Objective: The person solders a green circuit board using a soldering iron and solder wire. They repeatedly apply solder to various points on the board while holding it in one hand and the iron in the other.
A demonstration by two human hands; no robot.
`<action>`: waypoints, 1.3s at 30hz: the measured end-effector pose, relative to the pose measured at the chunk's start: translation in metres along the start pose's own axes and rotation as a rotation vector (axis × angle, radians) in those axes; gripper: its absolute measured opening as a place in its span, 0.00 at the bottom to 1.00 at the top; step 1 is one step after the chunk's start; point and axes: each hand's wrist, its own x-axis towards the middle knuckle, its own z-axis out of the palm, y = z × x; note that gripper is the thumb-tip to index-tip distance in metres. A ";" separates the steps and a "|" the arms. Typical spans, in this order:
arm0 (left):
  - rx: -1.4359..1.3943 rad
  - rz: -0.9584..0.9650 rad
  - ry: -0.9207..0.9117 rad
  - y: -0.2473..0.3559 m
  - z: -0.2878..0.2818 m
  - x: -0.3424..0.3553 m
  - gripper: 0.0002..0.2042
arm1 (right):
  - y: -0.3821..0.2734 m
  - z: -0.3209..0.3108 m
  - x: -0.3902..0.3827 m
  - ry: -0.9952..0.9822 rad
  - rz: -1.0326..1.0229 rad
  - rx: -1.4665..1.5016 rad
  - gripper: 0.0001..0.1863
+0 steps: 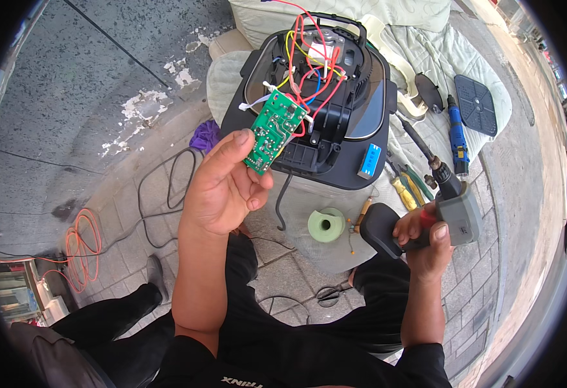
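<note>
My left hand (222, 184) pinches a green circuit board (275, 132) by its lower edge, tilted, with its soldered face toward me. Red, yellow, blue and white wires (294, 58) run around the board and into an opened black appliance (335, 126) just behind it. The appliance's motor and inner housing lie exposed. A small blue box (369, 160) sits on its near right corner. My right hand (427, 249) is wrapped round the handle of a grey and black cordless drill (462, 216). The drill's long bit points up and left, beside the appliance and apart from it.
Pliers and yellow-handled tools (405, 191), a blue electric screwdriver (457, 132) and a black perforated plate (475, 105) lie on the right. A pale green spool (326, 224) and scissors (328, 296) are nearer. Cables (84, 249) and another person's leg (112, 304) are left.
</note>
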 end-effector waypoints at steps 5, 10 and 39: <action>-0.021 -0.010 -0.032 0.001 -0.001 0.001 0.16 | 0.000 0.001 0.001 -0.009 -0.008 -0.009 0.31; -0.051 -0.015 -0.047 0.001 -0.002 0.001 0.16 | -0.001 0.001 0.001 -0.009 0.001 -0.014 0.31; -0.073 -0.035 -0.055 0.003 -0.002 0.003 0.15 | -0.003 0.001 0.001 -0.012 0.002 -0.018 0.31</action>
